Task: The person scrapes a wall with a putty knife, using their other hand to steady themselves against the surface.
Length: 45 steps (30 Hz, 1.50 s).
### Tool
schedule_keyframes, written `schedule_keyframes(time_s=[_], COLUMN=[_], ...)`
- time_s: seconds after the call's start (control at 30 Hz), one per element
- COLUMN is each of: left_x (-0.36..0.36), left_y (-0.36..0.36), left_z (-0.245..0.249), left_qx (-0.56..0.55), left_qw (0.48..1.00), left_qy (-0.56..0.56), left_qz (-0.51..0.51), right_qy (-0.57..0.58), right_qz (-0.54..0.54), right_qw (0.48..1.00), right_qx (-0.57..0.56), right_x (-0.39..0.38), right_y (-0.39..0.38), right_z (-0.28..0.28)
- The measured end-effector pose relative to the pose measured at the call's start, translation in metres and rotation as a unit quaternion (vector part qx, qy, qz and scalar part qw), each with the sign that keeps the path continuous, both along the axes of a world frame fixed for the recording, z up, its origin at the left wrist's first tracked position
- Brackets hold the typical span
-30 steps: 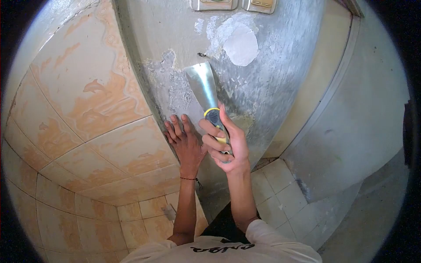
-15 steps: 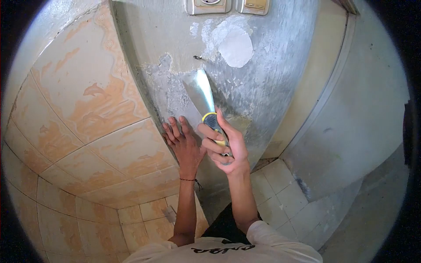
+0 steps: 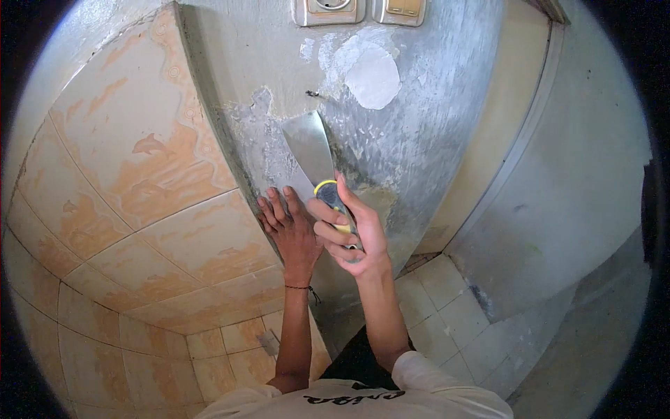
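Along the left edge of the grey wall (image 3: 433, 105), the left hand (image 3: 294, 234) lies spread, a useful brace, while the right hand (image 3: 356, 227), fingers wrapped around the putty knife (image 3: 310, 145) below the small dark mark (image 3: 312, 93), should keep the blade low and even.

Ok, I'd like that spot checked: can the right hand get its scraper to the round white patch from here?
Likely yes: the right hand holds the scraper below and left of the white patch, nothing seems to lie between, and the left hand rests lower.
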<state>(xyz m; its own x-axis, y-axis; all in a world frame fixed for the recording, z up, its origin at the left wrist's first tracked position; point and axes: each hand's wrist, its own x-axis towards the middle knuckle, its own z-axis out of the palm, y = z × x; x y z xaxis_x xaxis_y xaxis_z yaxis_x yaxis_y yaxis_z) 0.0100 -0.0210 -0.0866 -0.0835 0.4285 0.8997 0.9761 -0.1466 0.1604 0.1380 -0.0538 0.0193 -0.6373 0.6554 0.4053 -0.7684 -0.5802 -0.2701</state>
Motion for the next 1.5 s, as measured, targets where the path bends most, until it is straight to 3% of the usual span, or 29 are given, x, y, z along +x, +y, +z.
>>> schedule_keyframes(time_s=[0.17, 0.27, 1.5], left_x=[-0.003, 0.001, -0.008], left_y=[0.007, 0.001, 0.008], left_z=[-0.003, 0.002, -0.014], left_qx=[0.017, 0.02, 0.008], left_qw=[0.999, 1.0, 1.0], left_qy=[0.024, 0.001, 0.009], left_qz=[0.038, 0.0, 0.011], right_qy=[-0.014, -0.021, -0.002], right_qz=[-0.021, -0.013, 0.054], right_qw=[1.0, 1.0, 0.998], right_qx=[-0.016, -0.003, -0.026], right_x=[-0.005, -0.002, -0.018], right_y=[-0.004, -0.004, -0.006], right_z=[-0.001, 0.008, -0.002])
